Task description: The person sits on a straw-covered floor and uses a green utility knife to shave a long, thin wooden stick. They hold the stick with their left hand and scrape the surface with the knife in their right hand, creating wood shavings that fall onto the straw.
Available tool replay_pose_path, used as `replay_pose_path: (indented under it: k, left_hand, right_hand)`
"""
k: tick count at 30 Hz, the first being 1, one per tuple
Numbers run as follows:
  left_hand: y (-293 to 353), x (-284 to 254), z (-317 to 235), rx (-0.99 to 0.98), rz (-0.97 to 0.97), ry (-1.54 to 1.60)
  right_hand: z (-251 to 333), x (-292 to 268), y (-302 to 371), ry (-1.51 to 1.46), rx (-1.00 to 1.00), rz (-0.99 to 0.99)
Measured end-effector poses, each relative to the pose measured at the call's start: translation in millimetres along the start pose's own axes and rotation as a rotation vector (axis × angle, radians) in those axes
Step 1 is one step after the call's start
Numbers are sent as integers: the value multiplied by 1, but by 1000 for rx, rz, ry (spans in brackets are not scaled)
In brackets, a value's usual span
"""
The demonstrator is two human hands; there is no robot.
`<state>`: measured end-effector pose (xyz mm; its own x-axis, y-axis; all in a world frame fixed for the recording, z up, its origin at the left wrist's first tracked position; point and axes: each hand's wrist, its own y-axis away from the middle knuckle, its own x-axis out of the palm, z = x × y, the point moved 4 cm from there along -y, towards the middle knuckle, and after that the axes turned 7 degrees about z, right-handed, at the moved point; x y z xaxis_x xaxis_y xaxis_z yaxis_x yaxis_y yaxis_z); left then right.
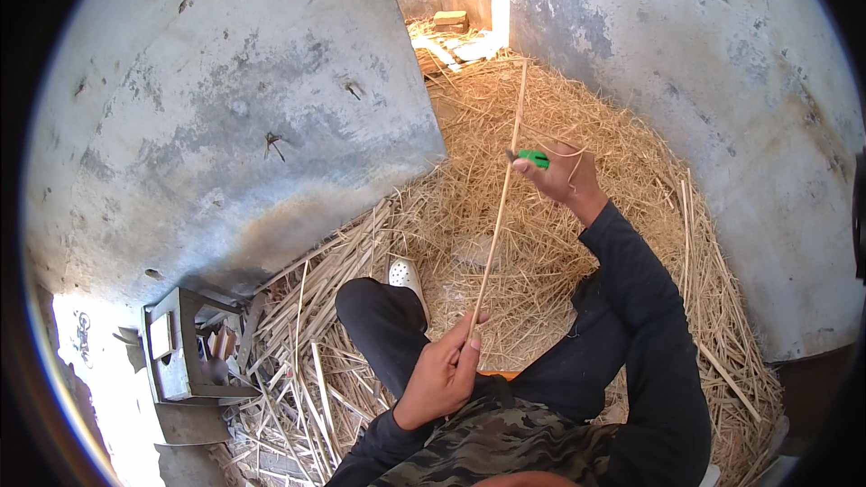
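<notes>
A long, thin, pale stick (pixel 499 225) slants up and away from my lap. My left hand (pixel 442 370) is closed round its lower end, thumb on top. Farther up, my right hand (pixel 568 171) grips a small green-handled knife (pixel 534 159). Its short grey blade touches the stick; the handle is partly covered by my fingers. A narrow curled strip (pixel 564 137) of the same pale material loops beside my right hand. The far end of the stick points toward the straw-covered back corner.
Loose straw and shavings (pixel 622 144) cover the floor, with split sticks (pixel 280 352) piled at left. Grey plastered walls (pixel 244 117) stand on both sides. A battered stool (pixel 185 352) lies at lower left. A brick (pixel 451 20) sits by the bright gap behind.
</notes>
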<state>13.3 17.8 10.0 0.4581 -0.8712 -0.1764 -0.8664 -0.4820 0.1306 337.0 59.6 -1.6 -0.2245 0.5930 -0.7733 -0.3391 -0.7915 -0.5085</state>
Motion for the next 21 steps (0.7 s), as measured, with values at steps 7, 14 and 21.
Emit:
replay_pose_path:
  k: [7,14,21]
  left_hand:
    - [-7,2,5,-56,-42,103]
    - [-27,-5,20,-39,-64,538]
    - [-23,7,5,-111,72,460]
  right_hand:
    - [-22,9,-7,5,167,129]
    - [78,20,58,-153,-316,191]
    - [30,13,30,-143,19,243]
